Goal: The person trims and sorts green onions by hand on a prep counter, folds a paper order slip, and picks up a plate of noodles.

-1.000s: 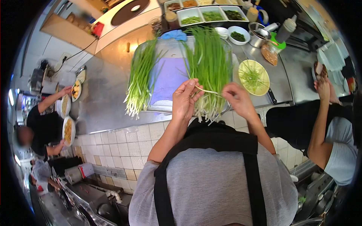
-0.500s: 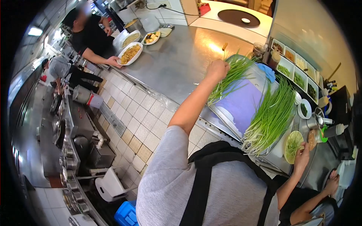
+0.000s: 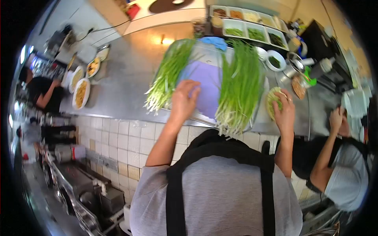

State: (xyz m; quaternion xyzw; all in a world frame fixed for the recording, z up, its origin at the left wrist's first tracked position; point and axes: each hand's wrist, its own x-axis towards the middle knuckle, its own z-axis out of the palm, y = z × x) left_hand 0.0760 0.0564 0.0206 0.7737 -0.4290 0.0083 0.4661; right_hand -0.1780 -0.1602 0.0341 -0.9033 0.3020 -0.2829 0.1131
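My left hand (image 3: 185,99) hovers at the near left of a purple sheet (image 3: 205,84), fingers curled, thumb apart, nothing seen in it. Beside it lies a bunch of scallions (image 3: 172,74), white ends toward me. Another, larger bunch of scallions (image 3: 240,84) lies right of the sheet. Both rest on a clear plastic tray (image 3: 204,51). My right hand (image 3: 285,112) reaches into a yellow bowl (image 3: 270,112), fingers bent and pinching the shredded greens (image 3: 277,105) there. The fingertips are partly hidden.
Dishes of food, including a noodle dish (image 3: 81,93), stand at the counter's left. White containers of toppings (image 3: 256,34) line the back, near a blue cloth (image 3: 214,42). A bowl of dark greens (image 3: 275,61) stands at right. A co-worker (image 3: 338,165) is close on my right.
The view has swung right. My left hand has drawn back from the far end of the left scallions toward me. My right hand stays at the yellow bowl, now further over its greens.
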